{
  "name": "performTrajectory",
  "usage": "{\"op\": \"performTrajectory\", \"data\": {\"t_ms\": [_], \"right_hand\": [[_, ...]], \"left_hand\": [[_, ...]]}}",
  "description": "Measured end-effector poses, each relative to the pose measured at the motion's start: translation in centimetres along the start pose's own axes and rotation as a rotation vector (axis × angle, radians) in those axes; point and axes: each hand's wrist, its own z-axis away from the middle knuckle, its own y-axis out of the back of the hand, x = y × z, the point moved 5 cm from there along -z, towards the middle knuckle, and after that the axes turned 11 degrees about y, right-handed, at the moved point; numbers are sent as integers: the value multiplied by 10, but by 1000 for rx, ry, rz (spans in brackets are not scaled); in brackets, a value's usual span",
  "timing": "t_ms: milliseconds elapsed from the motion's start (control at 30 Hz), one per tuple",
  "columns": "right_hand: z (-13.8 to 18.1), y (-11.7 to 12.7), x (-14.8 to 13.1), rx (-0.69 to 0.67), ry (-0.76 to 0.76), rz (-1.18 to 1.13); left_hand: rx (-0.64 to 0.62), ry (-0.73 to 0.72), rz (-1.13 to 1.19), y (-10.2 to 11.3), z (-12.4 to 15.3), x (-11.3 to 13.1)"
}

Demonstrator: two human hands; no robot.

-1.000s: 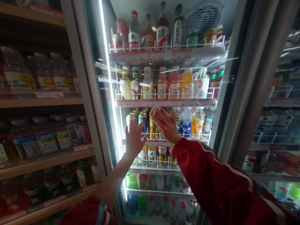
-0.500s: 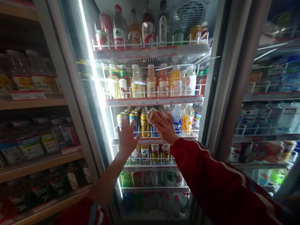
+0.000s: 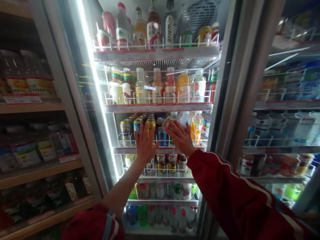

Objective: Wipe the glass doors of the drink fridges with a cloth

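My right hand (image 3: 182,137) is closed over a crumpled pale cloth (image 3: 170,123), pressed flat toward the glass door of a lit drinks fridge. Left of it, my left hand (image 3: 145,144) is raised with its fingers spread and holds nothing. Its palm faces the glass; whether it touches cannot be made out. Behind the hands, through the glass, stand gold cans (image 3: 151,122), a blue can (image 3: 162,136) and an orange drink bottle (image 3: 197,126). My right arm wears a dark red sleeve (image 3: 222,186); the left forearm is bare below a pushed-up sleeve.
Wire-fronted fridge shelves (image 3: 160,107) hold several rows of bottles and cans. A metal door frame (image 3: 240,83) runs up the right side, with another fridge (image 3: 285,103) beyond it. Wooden shelves (image 3: 32,108) of bottles stand at the left. A bright light strip (image 3: 93,73) lines the fridge's left edge.
Both hands have shifted slightly right across the door, the left more so and closer to the right. The cloth stays under the right hand. The fridge sits a little further left in view.
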Motion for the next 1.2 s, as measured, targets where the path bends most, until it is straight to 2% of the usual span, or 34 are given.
{"op": "performTrajectory", "data": {"t_ms": [100,167,433,500,667,733,867,967,1033,1100,1200], "right_hand": [[-3,8,32,41,-151,41],[0,11,38,46,-168,58],[31,15,2,-4,59,-13],[33,18,11,15,54,-3],[35,31,61,117,-166,68],[41,34,68,109,-200,77],[56,35,49,50,-118,45],[65,36,31,17,-36,25],[67,38,30,19,-17,25],[67,43,41,43,-53,54],[67,52,69,73,-196,130]], "left_hand": [[-29,-3,17,-5,-7,14],[-38,3,16,-9,-9,21],[-15,14,37,-11,-9,30],[-11,-11,38,-11,-9,39],[-36,-34,40,-16,-12,62],[-50,-28,38,-19,-13,67],[-35,-19,23,-21,-11,74],[-8,-73,32,-22,-9,88],[3,-106,45,-24,-7,98],[8,-112,53,-27,-6,107],[11,-95,60,-31,-6,114]]}}
